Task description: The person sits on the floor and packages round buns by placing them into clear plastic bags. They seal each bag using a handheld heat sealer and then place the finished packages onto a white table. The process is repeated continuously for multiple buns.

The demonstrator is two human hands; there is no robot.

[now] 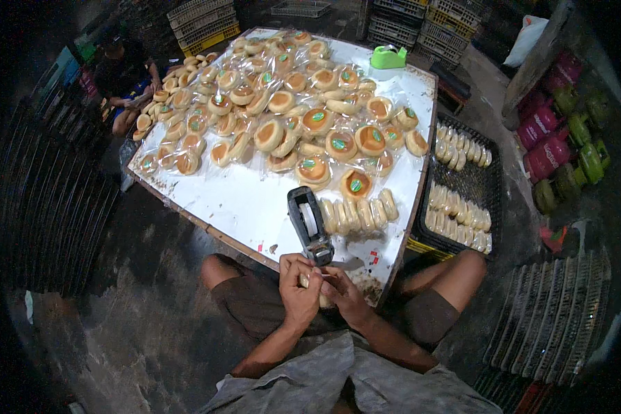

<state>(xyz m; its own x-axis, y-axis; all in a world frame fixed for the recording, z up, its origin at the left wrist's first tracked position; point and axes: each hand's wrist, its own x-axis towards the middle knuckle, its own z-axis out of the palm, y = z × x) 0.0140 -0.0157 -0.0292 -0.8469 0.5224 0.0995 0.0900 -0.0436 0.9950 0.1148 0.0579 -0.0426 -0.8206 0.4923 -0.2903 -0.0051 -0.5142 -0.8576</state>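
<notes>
Just in front of the black tape dispenser [310, 222], at the table's near edge, my two hands come together. My left hand [299, 290] and my right hand [346, 296] both grip one wrapped bun [325, 301], mostly hidden by my fingers. A roll of pale tape sits in the dispenser. Right of it, a row of wrapped buns [359, 213] stands on edge. Beyond lies a large heap of round, brown-topped buns [315, 121] in clear plastic, many with a green label.
The white table [222, 199] has a green tape dispenser [388, 57] at its far side. At right stands a black crate [463, 178] with rows of wrapped buns. Gas cylinders [546, 155] and stacked trays [548, 315] are farther right. A person [127, 77] sits at far left.
</notes>
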